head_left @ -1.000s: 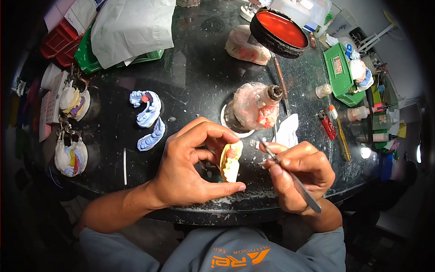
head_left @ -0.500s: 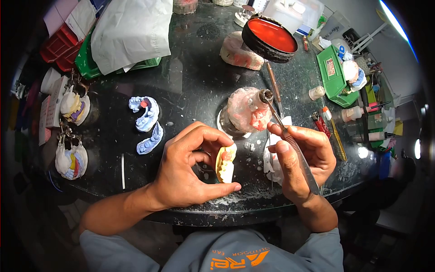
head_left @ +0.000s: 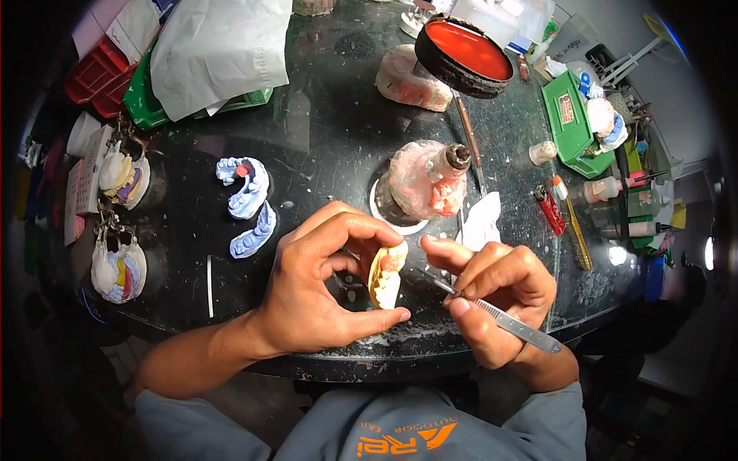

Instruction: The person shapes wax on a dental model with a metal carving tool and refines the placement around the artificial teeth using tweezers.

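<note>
Between the thumb and fingers of my left hand [head_left: 315,280] is a small cream-yellow dental cast [head_left: 384,280] with a pink patch on its tooth side. My right hand [head_left: 500,296] pinches a slim metal dental hand tool with a ribbed grip [head_left: 511,326]. The tool's narrow end points left at the cast, apart from it by a small gap. Just beyond both hands stands a wax-spattered alcohol burner [head_left: 423,180] with a dark wick neck. I cannot make out a flame.
A round tin of red wax [head_left: 465,54] sits raised behind the burner. Blue-white casts [head_left: 246,188] lie left of my hands, with mounted models [head_left: 119,265] farther left. A white tissue [head_left: 483,219], red lighter [head_left: 549,211] and green bin [head_left: 573,127] are on the right.
My right hand has brought the tool's tip from the burner's neck down and left towards the cast. My left hand keeps its hold, nearly still. The view has shifted slightly.
</note>
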